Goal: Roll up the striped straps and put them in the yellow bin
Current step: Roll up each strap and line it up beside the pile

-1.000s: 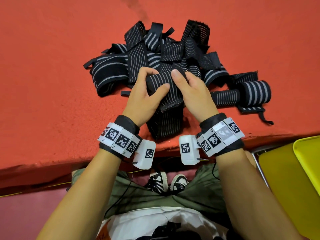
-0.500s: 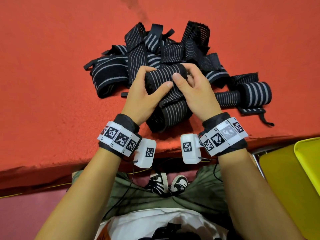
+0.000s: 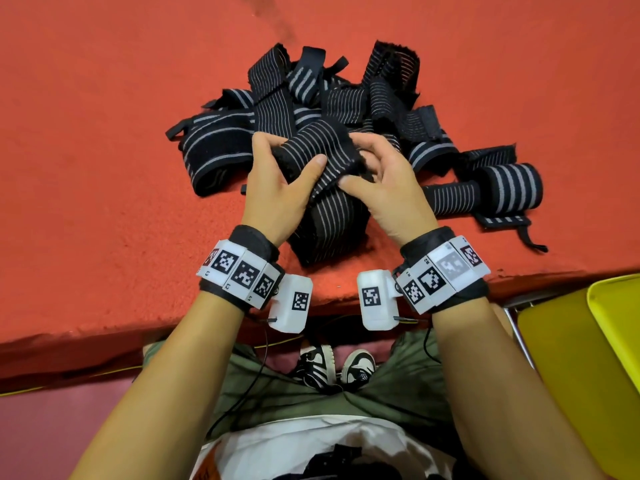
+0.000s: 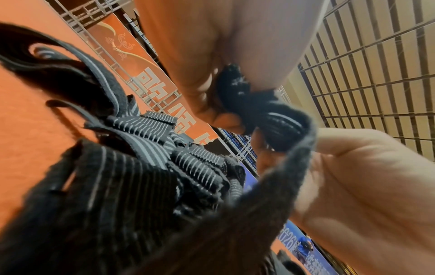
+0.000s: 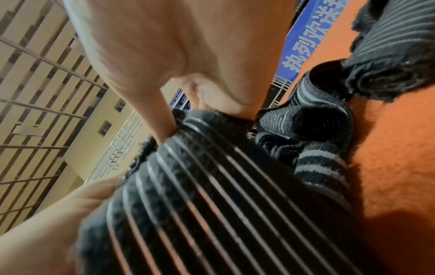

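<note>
Both hands hold one black strap with thin grey stripes (image 3: pixel 320 157) just above the red table. My left hand (image 3: pixel 277 178) grips its rolled end from the left, thumb pressed on top. My right hand (image 3: pixel 377 178) pinches the same roll from the right, fingers curled behind it. The strap's loose tail (image 3: pixel 329 226) hangs down to the table near the front edge. In the right wrist view the striped strap (image 5: pixel 212 186) fills the foreground under my thumb. Behind lies a heap of unrolled striped straps (image 3: pixel 311 95). The yellow bin (image 3: pixel 613 341) sits low at the right.
Two rolled straps (image 3: pixel 509 187) lie on the red table (image 3: pixel 104 133) to the right of my hands. The table's front edge (image 3: pixel 104 334) runs just below my wrists. My knees and shoes show under the table.
The hands have turned the roll further; the loose tail has shifted back and forth beneath them, and the right fingers have tucked in behind the roll.
</note>
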Action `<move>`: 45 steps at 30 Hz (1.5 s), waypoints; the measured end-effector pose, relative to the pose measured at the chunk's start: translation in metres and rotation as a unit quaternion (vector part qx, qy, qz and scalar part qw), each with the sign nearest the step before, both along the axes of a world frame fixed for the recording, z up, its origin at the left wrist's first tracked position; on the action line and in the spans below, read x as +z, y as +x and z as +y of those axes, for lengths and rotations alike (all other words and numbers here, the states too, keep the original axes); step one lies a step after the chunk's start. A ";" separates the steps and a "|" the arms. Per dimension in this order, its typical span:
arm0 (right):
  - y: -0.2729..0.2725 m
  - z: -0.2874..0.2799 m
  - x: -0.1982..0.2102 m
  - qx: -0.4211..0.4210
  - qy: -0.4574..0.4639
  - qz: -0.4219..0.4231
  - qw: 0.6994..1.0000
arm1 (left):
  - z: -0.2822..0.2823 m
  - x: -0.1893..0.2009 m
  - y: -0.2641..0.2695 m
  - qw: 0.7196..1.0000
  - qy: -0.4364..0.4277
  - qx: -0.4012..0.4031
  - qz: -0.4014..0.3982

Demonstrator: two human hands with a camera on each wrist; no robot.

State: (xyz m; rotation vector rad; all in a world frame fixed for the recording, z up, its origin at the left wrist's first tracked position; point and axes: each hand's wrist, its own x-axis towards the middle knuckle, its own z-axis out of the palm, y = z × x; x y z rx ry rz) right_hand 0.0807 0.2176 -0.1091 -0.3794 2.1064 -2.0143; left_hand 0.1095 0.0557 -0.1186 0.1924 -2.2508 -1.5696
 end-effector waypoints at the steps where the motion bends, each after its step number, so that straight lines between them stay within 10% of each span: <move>1: -0.001 -0.002 -0.002 -0.015 0.019 0.012 1.000 | 0.000 0.000 -0.001 1.000 -0.012 0.003 0.002; 24: -0.004 -0.003 0.002 -0.088 0.105 0.161 0.978 | -0.004 -0.007 -0.004 0.999 -0.032 0.029 0.004; 45: -0.005 0.000 -0.010 -0.059 0.131 0.080 0.986 | -0.010 0.011 -0.006 1.000 0.017 0.006 -0.007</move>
